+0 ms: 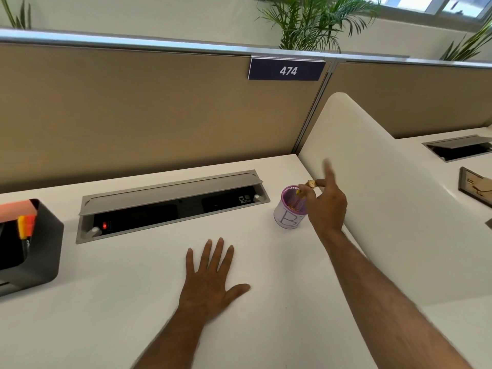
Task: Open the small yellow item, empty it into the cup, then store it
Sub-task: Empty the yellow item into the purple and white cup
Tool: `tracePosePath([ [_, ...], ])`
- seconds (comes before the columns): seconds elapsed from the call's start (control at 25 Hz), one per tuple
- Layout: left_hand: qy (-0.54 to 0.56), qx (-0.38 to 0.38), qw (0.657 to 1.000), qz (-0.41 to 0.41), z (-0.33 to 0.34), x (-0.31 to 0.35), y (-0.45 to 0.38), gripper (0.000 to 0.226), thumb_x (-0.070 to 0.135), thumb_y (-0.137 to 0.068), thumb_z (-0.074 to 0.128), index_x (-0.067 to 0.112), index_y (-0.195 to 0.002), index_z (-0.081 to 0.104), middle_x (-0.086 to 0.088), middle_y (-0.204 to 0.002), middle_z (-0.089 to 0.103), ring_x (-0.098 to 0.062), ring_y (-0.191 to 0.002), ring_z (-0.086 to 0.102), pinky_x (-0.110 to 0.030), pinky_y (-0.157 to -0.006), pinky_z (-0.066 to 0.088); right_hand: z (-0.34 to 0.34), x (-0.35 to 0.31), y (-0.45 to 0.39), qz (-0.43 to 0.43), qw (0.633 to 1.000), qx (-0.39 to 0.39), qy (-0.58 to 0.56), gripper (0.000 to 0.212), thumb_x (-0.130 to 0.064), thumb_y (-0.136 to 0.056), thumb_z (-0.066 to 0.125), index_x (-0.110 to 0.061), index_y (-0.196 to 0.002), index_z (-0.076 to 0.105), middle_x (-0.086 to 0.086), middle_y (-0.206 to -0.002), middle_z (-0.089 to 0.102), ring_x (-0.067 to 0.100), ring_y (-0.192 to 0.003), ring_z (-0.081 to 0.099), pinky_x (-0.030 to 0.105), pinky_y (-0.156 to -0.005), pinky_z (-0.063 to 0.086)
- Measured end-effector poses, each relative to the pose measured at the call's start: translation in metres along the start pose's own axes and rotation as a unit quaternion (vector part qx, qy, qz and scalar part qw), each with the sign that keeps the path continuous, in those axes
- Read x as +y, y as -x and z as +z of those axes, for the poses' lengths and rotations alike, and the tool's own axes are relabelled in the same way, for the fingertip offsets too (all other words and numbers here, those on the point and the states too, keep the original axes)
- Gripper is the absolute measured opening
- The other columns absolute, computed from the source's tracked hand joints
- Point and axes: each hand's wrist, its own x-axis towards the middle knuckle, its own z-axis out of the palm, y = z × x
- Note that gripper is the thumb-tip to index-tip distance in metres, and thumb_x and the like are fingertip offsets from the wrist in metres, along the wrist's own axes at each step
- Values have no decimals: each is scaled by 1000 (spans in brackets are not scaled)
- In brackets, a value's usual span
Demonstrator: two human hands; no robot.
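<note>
A purple mesh cup with a white paper label marked "B" stands on the white desk near the curved side divider. My right hand hovers over the cup's right rim, thumb and a finger pinching a small yellow item at the cup's mouth. The index finger points up and is blurred. A ring shows on one finger. Something yellowish lies inside the cup. My left hand rests flat on the desk, palm down, fingers spread, holding nothing.
A grey cable hatch is set into the desk, its lid raised. At the far left stands a dark organiser with sticky notes and markers. A white curved divider bounds the right side; a tan partition rises behind.
</note>
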Motion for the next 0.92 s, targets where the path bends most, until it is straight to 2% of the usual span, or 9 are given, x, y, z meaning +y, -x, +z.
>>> tracePosePath([
  [0.08,-1,0,1000,1,-1,0,0,90,84,-83,23,25,-152,22,-5,-161,19,-30,-148,14,-63,-111,5,2,3,2,-18,998,-28,50,47,-26,-86,71,-14,-130,60,5,-106,74,27,-93,68,32,-79,49],
  [0.2,-1,0,1000,3,-2,0,1,90,83,-84,24,24,-151,24,-5,-161,21,-31,-148,16,-63,-110,6,3,3,5,0,1000,-10,20,68,-20,-85,71,-20,-146,39,-4,-96,70,21,-80,63,30,-72,47],
  [0.32,3,-2,1000,3,-1,0,1,90,84,-83,24,25,-152,23,-5,-161,21,-30,-148,15,-63,-111,6,3,8,5,-26,998,-44,49,43,-23,-87,70,-15,-128,62,6,-108,74,28,-96,68,27,-77,45],
  [0.48,5,1,1000,2,0,0,0,91,84,-83,23,26,-152,22,-4,-162,19,-28,-149,11,-63,-112,5,-2,-1,4,-14,1000,23,-5,80,-22,-84,74,-20,-150,29,-4,-93,70,21,-73,59,25,-70,42],
  [0.52,5,3,1000,2,-1,0,0,91,85,-83,22,26,-152,22,-4,-162,18,-29,-149,12,-63,-112,5,-3,-2,3,-13,999,32,-12,81,-22,-84,75,-20,-149,29,-4,-92,69,21,-72,59,26,-69,42],
  [0.64,3,4,1000,1,-2,0,0,91,85,-83,22,26,-152,21,-4,-162,17,-30,-149,11,-63,-112,4,-2,6,2,-39,998,-14,39,34,-22,-85,70,-15,-117,61,5,-96,74,30,-84,68,31,-70,45],
  [0.68,4,2,1000,1,-2,0,0,91,85,-83,22,26,-152,21,-4,-162,18,-30,-149,12,-63,-111,5,-2,8,4,-46,997,-23,60,28,-21,-85,69,-15,-113,64,5,-97,74,32,-85,68,32,-70,46],
  [0.84,8,-1,1000,1,0,0,0,91,84,-83,23,25,-152,22,-5,-161,20,-29,-148,14,-63,-112,5,-3,4,5,-26,999,25,15,69,-19,-84,73,-20,-143,37,-4,-94,69,19,-71,58,25,-68,40],
  [0.92,7,-1,1000,3,0,1,0,91,84,-83,24,25,-151,25,-5,-161,23,-30,-147,18,-63,-111,7,-1,6,3,-33,999,16,24,50,-19,-85,71,-17,-132,53,-1,-96,72,21,-76,64,26,-69,42],
])
